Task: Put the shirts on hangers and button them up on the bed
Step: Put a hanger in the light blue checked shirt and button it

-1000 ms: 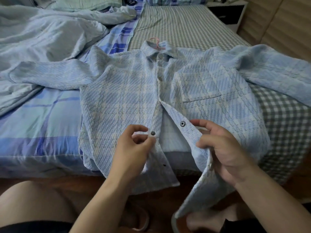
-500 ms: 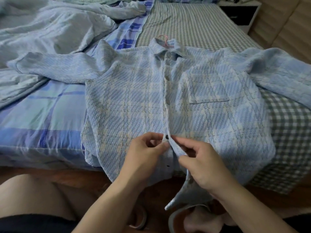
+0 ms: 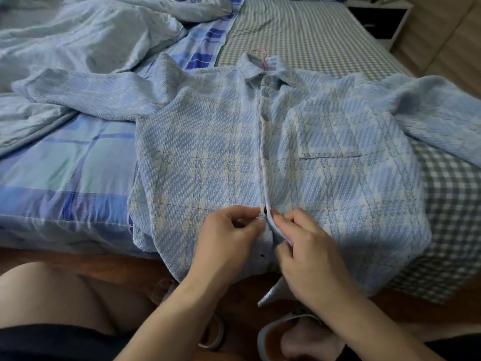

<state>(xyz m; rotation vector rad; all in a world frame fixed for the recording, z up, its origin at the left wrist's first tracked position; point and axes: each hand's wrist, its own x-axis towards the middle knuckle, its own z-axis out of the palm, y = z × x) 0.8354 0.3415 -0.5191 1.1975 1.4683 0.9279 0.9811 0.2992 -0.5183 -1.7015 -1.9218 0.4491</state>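
The shirt (image 3: 208, 157) lies front-up across the near edge of the bed (image 3: 299, 29), its hem hanging off toward me, and the pink hanger (image 3: 260, 55) hook pokes out just above the collar. My left hand (image 3: 229, 238) pinches the left placket low on the shirt front, and my right hand (image 3: 307, 251) pinches the overlapping placket right beside it, the two meeting at the dark snap (image 3: 265, 211) that shows between my fingertips. Above that snap the front looks closed up to the collar; below it the plackets hang apart, and another dark stud (image 3: 261, 255) shows near the hem, so I judge I am on the second-to-last fastening. To do it well I should line the right edge squarely over the snap, keep the left placket taut so it gives a firm backing, and press straight down with my thumb. The risk is a skewed overlap that leaves the hem uneven, so I should check the edges match below my hands before pressing.
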